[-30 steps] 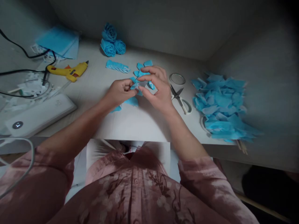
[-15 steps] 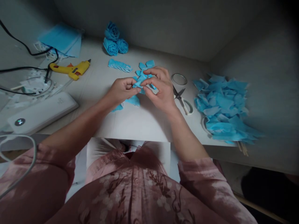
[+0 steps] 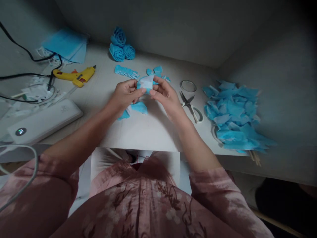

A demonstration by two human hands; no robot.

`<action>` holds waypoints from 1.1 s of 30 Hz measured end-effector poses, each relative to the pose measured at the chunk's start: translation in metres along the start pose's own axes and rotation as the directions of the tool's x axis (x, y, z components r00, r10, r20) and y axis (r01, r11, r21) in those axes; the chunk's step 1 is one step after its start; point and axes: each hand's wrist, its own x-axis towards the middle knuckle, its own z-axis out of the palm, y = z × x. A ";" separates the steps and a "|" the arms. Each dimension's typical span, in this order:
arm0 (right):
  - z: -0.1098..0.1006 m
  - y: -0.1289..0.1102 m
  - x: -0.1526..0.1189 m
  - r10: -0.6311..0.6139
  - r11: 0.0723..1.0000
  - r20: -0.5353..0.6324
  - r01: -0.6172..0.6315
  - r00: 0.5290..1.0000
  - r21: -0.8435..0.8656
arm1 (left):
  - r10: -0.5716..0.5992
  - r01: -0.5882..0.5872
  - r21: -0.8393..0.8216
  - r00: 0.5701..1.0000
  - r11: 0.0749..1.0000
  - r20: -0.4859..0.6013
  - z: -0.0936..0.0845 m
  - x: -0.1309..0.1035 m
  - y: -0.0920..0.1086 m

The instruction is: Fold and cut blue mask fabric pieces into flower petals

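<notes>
A small blue-and-white fabric piece point(image 3: 145, 82) is pinched between both hands above the middle of the table. My left hand point(image 3: 125, 94) grips its left edge with thumb and fingers. My right hand point(image 3: 166, 96) holds the right side, thumb in front and fingers behind. Just beyond lie blue petal-shaped pieces point(image 3: 158, 70), partly hidden by the hands. A fringed blue strip point(image 3: 125, 71) rests to their left. Below my left hand are blue scraps point(image 3: 140, 107). Open scissors point(image 3: 192, 107) with pale handles lie right of my right hand, near a ring-shaped roll point(image 3: 188, 86).
Three blue fabric roses point(image 3: 119, 46) stand at the back. A yellow glue gun point(image 3: 75, 76), blue face masks point(image 3: 65, 44), a white power bank point(image 3: 47, 120) and black cables point(image 3: 27, 73) occupy the left. At right is a heap of blue pieces point(image 3: 232, 109) with sticks point(image 3: 254, 158) beneath.
The fabric piece between my hands now shows a broad white face turned up. My right hand has shifted slightly left and down, its fingers closing on the piece.
</notes>
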 end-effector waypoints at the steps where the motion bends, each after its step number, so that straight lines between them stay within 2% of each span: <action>1: 0.002 0.001 0.000 0.018 1.000 0.004 -0.018 1.000 0.023 | 0.003 -0.003 0.000 1.000 1.000 0.002 0.000 0.000 -0.001; 4: 0.006 0.002 -0.001 0.040 0.996 -0.023 -0.038 0.999 0.080 | 0.002 -0.002 0.034 1.000 0.999 0.014 0.000 -0.001 0.001; 10: 0.003 -0.001 -0.001 0.052 0.997 -0.162 -0.041 0.985 0.071 | -0.025 0.022 0.075 0.999 0.997 0.047 0.003 -0.005 0.010; 14: 0.001 -0.004 0.000 0.054 0.993 -0.148 -0.038 0.988 0.110 | -0.015 0.013 0.042 0.999 0.999 0.039 -0.001 -0.002 0.006; 17: -0.001 -0.005 0.000 0.070 0.989 -0.136 -0.050 0.988 0.141 | -0.017 0.017 -0.016 1.000 1.000 -0.025 -0.005 0.003 0.002; 21: -0.002 -0.006 -0.001 0.096 0.982 -0.113 -0.076 0.989 0.174 | 0.005 -0.006 -0.012 0.996 1.000 -0.084 -0.007 0.006 0.002; 26: 0.001 -0.009 -0.002 0.135 0.969 -0.063 -0.118 0.989 0.216 | -0.014 0.011 -0.040 0.997 0.999 -0.079 -0.008 0.006 0.001; 33: 0.004 -0.009 -0.003 0.160 0.969 -0.058 -0.146 0.985 0.199 | -0.054 0.047 -0.120 0.997 0.992 -0.057 -0.008 0.005 0.007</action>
